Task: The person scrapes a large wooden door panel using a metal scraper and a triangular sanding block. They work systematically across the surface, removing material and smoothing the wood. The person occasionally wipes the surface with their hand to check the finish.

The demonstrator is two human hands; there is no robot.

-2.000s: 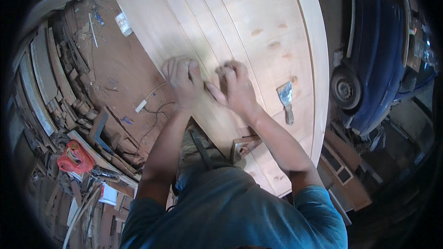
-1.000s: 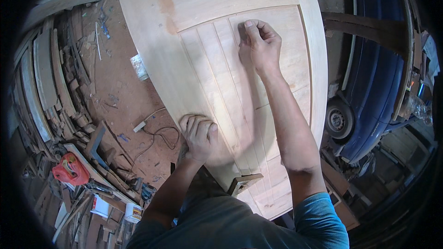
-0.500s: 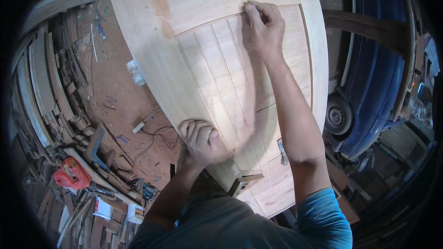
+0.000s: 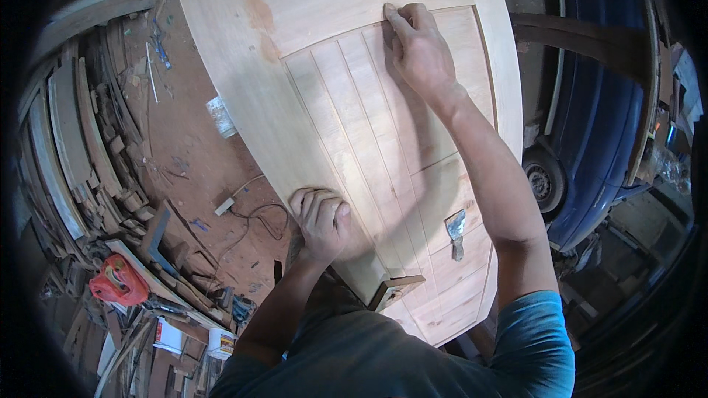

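- Door (image 4: 236, 74): one; it lay beneath both your hands, its long axis running away from you, the far end leaning left.
- Right hand (image 4: 424, 51): one, over the door's far part, the nearer to the cross seam (image 4: 324, 39). The seam lay at the fingertips and ran across the door's long axis. Your fingers were bent, their tips drawn close; whether they gripped anything could not be told.
- Left hand (image 4: 321, 222): one, at the door's left edge, fingers curled; any hold was hidden.
- Scraper (image 4: 456, 233): one, on the door's right part, handle toward you.
- Wooden block (image 4: 398, 289): one, at the door's near end.
- Blue vehicle (image 4: 599, 125): one, right of the door.
- White containers (image 4: 169, 336): two, left of the door.
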